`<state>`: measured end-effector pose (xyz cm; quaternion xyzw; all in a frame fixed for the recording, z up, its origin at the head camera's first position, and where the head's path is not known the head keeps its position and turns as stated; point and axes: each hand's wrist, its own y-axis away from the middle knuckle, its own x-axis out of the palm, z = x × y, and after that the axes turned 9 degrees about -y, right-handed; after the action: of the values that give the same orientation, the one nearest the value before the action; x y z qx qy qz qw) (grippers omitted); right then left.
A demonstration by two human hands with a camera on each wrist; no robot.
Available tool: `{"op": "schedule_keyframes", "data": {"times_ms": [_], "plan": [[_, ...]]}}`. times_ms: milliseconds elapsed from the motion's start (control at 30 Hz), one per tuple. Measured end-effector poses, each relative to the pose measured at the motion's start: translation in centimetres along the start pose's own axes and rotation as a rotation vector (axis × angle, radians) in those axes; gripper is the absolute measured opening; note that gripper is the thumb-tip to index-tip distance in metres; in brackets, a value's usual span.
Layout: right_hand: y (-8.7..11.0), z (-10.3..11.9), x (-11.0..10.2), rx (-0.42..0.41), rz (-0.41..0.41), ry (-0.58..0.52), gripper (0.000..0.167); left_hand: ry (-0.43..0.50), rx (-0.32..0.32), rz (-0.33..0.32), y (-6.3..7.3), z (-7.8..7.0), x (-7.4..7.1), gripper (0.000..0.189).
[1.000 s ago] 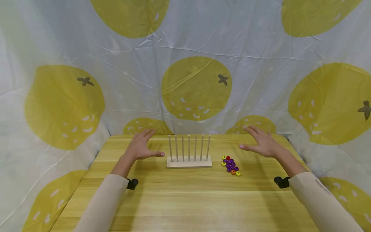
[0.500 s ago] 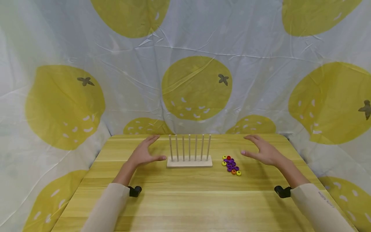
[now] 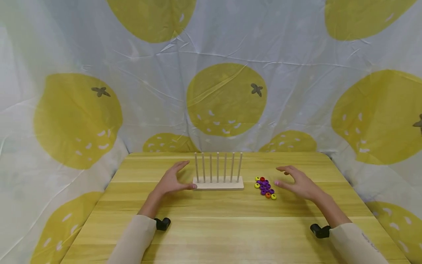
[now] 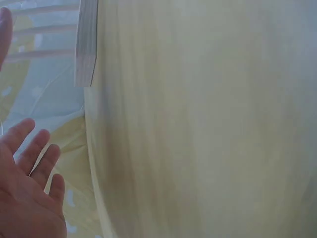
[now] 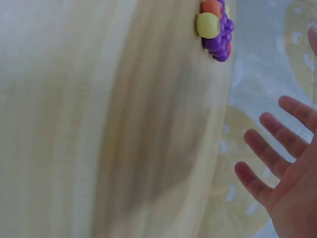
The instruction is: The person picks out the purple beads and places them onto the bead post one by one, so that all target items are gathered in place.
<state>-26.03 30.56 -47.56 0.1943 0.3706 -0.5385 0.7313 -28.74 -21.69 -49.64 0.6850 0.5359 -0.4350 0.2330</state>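
A pale wooden rack (image 3: 218,183) with several upright pegs stands on the table. My left hand (image 3: 171,181) is at its left end, fingers spread, and the thumb tip overlaps the base's left edge in the head view. In the left wrist view the base (image 4: 87,44) is above the left hand (image 4: 29,198), whose palm holds nothing. To the right of the rack lies a cluster of purple, yellow, red and orange beads (image 3: 264,187). My right hand (image 3: 301,184) hovers just right of the beads (image 5: 215,34), thumb and fingers apart, holding nothing.
The wooden table (image 3: 230,234) reaches back to a white curtain (image 3: 296,91) printed with yellow lemons. Black wrist mounts (image 3: 319,231) stick out below both sleeves.
Both hands have come down lower and nearer the table. The left hand has moved right to the rack's end; the right fingers have drawn in toward the beads. Rack and beads stay put.
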Motion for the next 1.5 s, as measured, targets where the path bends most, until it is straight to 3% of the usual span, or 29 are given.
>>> {"op": "schedule_keyframes", "data": {"times_ms": [267,733,967,1233,1500], "plan": [[0.7,-1.1,1.9,-0.01,-0.022,-0.088,0.053,-0.007,0.015,0.007,-0.4,-0.3,1.2,0.105],[0.9,-1.9,3.9,-0.02,0.005,-0.115,0.035,0.109,-0.038,0.058,-0.8,-0.1,3.1,0.085],[0.9,-2.1,4.0,-0.017,0.014,-0.135,0.022,0.098,-0.029,0.039,-0.9,-0.3,3.5,0.076],[0.7,-2.6,4.1,-0.039,0.02,-0.119,0.021,0.072,-0.042,0.026,-0.9,-0.3,3.5,0.073],[0.8,-2.9,4.3,-0.037,0.023,-0.125,0.021,0.085,-0.102,0.048,-0.8,0.2,3.4,0.072]]}}
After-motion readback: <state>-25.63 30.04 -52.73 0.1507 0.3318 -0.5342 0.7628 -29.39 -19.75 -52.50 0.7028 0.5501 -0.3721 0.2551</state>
